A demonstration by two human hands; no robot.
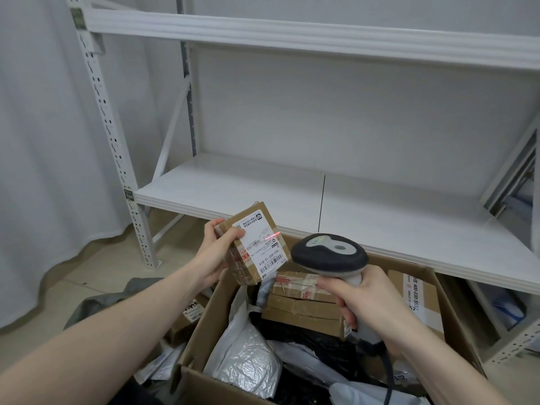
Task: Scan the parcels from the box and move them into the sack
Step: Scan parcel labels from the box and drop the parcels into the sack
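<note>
The white label (260,244) on the small cardboard parcel (248,247) in the left grip (210,252) reads "502-602-12-815", printed upside down beside barcodes. Right of the right grip (371,305), a boxed parcel's label (413,290) shows "400-030-55"; its other print is too small to read.

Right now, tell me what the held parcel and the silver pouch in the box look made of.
Held parcel: brown corrugated cardboard, matte, taped, with a white paper label. Silver pouch: looks like metallised foil, perhaps bubble-lined; crinkled and shiny with a dimpled texture.
</note>
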